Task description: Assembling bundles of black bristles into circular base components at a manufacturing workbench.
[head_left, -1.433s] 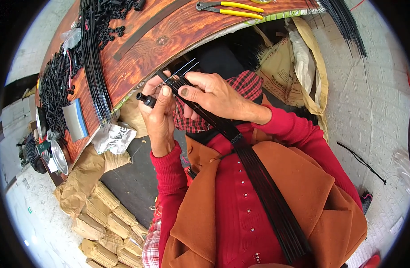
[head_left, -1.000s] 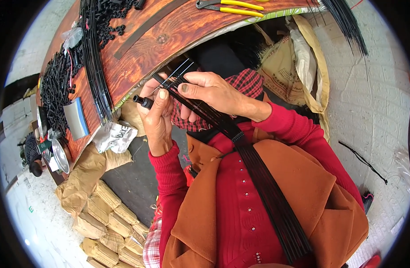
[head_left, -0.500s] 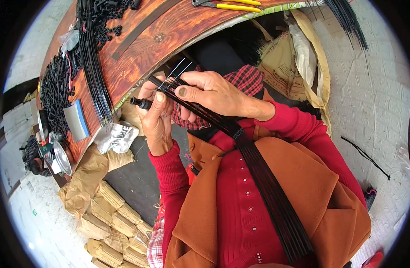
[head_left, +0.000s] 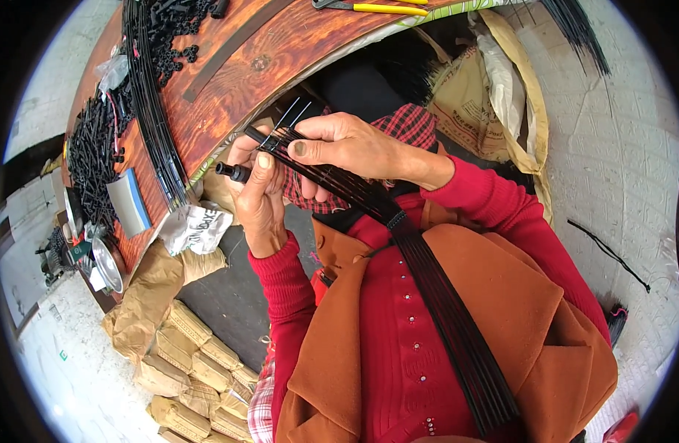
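Note:
A bundle of thin black rods (head_left: 428, 288) runs from my lap up across my red top to my hands. My right hand (head_left: 347, 144) pinches the rods near their upper ends, thumb on top. My left hand (head_left: 257, 196) holds a small black tube piece (head_left: 232, 171) just left of the rod tips, with its thumb pressed against the bundle. A few thin rod tips (head_left: 291, 114) fan out above my fingers. Both hands hover in front of the wooden table's edge.
The wooden table (head_left: 280, 52) carries long black rods (head_left: 151, 111), heaps of small black tube pieces (head_left: 92, 155), a grey-blue block (head_left: 129, 203) and yellow-handled pliers (head_left: 376, 7). Brown paper sacks (head_left: 184, 362) lie on the floor to the left. A tan bag (head_left: 487, 96) sits to the right.
My hands have shifted slightly on the bundle. The left hand's black tube piece has moved a little left and down from the rod tips.

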